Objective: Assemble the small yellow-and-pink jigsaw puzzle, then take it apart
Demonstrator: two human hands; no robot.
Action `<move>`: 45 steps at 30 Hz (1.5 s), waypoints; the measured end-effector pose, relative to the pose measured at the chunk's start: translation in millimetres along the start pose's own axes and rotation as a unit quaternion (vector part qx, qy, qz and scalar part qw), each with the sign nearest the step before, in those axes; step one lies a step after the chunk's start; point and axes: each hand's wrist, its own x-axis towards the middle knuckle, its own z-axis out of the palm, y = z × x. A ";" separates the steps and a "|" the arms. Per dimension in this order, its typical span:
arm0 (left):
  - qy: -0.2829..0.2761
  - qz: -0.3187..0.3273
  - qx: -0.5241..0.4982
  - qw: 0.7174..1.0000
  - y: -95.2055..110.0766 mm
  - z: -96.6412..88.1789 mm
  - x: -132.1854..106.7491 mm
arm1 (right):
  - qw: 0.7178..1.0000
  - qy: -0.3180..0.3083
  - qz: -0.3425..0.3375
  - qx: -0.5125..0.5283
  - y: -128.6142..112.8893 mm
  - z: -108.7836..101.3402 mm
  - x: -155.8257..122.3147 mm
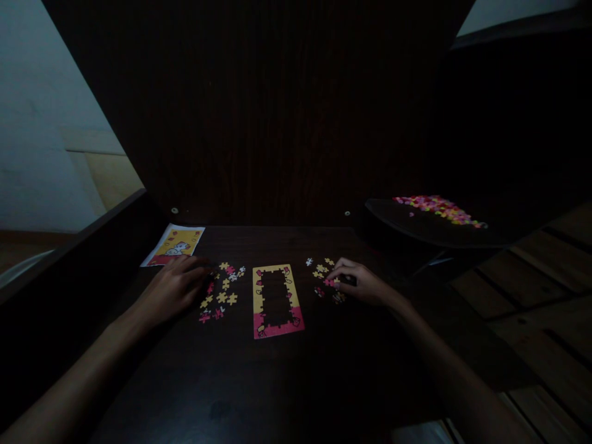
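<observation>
A jigsaw puzzle frame (278, 269), yellow above and pink below, lies on the dark table with its middle unfilled. To its left is a loose spread of yellow, pink and white puzzle pieces (222, 297). My left hand (178, 285) rests at that spread's left side, palm down, fingers stretched out and holding nothing visible. A smaller group of pieces (320, 270) lies right of the frame. There my right hand (361, 282) has its thumb and fingers bent together at a pink puzzle piece (328, 283); the dim light blurs the exact contact.
A picture sheet (178, 242) with a white animal on yellow and pink lies at the table's back left. A dark upright panel (272, 123) closes off the back. Several small colourful bits (441, 208) lie on a dark curved surface (416, 225) at the right.
</observation>
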 end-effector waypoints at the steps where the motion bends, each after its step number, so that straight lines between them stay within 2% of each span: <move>1: -0.003 0.000 -0.001 1.000 0.5 -0.5 0.2 | 1.000 -0.002 0.007 0.009 0.4 0.5 0.5; 6: -0.016 0.002 -0.005 1.000 0.9 -1.6 1.0 | 0.998 0.007 0.036 0.045 2.8 3.8 3.6; 15: -0.005 0.004 -0.006 1.000 -1.5 0.8 0.0 | 0.986 0.041 0.109 0.117 -3.2 9.0 7.8; 19: -0.005 0.001 -0.008 1.000 -1.9 1.6 -0.1 | 0.983 0.034 0.127 0.126 -5.4 6.9 6.7; 26: -0.007 0.006 -0.009 1.000 -3.1 2.0 -0.5 | 0.992 0.030 0.107 0.065 0.2 -3.6 0.1; 31: -0.011 0.009 -0.005 1.000 -4.0 2.5 -1.1 | 0.997 0.038 0.066 0.012 7.0 -9.4 -3.1; 35: -0.013 0.014 0.001 1.000 -3.9 3.3 -0.7 | 0.992 0.110 -0.021 -0.057 6.3 -0.7 2.7; 38: -0.011 0.010 -0.003 1.000 -4.2 4.2 -0.8 | 0.985 0.146 -0.052 -0.070 2.7 12.8 11.3; 41: -0.010 0.006 -0.003 1.000 -5.5 5.6 -1.4 | 0.983 0.156 -0.058 -0.081 0.3 22.7 20.0; 45: -0.005 0.010 0.000 1.000 -7.0 6.9 -2.3 | 0.984 0.150 -0.041 -0.083 2.6 24.6 26.1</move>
